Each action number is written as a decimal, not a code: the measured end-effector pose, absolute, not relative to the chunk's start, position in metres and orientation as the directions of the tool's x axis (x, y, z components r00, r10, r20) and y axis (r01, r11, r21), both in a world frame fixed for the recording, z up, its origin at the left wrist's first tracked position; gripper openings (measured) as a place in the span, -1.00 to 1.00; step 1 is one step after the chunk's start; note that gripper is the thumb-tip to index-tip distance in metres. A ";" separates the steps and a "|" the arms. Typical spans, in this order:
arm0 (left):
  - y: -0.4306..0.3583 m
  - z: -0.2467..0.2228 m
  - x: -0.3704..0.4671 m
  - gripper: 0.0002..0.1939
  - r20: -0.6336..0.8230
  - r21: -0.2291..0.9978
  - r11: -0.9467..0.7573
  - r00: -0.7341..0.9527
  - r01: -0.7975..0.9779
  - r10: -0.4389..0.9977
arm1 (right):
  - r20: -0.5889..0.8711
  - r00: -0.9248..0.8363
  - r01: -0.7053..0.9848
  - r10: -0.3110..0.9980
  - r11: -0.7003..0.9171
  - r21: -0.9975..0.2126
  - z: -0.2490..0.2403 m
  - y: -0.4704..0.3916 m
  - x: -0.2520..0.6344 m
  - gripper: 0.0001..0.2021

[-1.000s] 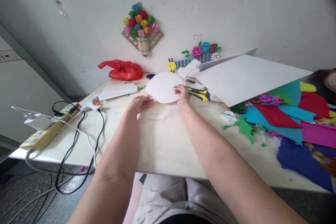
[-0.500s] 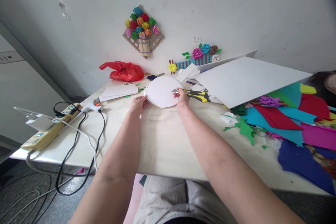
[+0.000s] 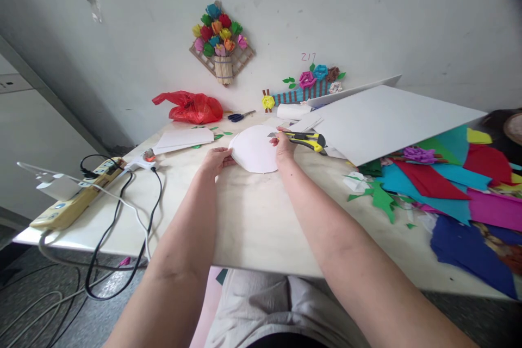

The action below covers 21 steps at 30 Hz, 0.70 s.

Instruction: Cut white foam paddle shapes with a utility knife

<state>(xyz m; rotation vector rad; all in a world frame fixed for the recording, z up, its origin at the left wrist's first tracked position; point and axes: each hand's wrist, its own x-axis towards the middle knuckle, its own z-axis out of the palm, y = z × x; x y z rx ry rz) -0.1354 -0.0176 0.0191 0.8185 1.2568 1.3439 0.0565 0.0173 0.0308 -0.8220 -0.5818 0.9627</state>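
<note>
Head view: white disc (image 3: 253, 152) on worktop (image 3: 261, 217), 12 o'clock. Left grip (image 3: 218, 162) pinches its 9 o'clock edge; right grip (image 3: 284, 148), at 3, clasps yellow cutter (image 3: 313, 142), presumably steadying disc from both sides.

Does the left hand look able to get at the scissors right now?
Probably yes: the scissors lie uncovered on the table beyond the left hand, with nothing tall between, though the hand would likely have to leave the edge of the white disc.

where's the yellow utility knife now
In the head view, the yellow utility knife is in the right hand, slightly right of centre, blade pointing toward the white disc, with the large white board farther right.
</note>
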 end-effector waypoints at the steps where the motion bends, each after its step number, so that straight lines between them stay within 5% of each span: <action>1: -0.018 0.019 -0.135 -0.88 -0.175 0.964 0.130 -0.189 -0.231 0.966 | 0.068 0.471 -0.482 0.880 0.321 -0.816 0.032 0.016 0.056 -0.86; 15: -0.017 0.020 -0.133 -0.81 -0.203 0.967 0.164 -0.200 -0.195 0.959 | 0.044 0.396 -0.517 0.917 0.262 -0.815 0.042 0.018 0.071 -0.86; 21: -0.014 0.020 -0.138 -0.78 -0.152 0.961 0.193 -0.204 0.197 0.967 | 0.046 0.186 -0.464 0.982 0.129 -0.876 0.045 -0.001 0.048 -0.89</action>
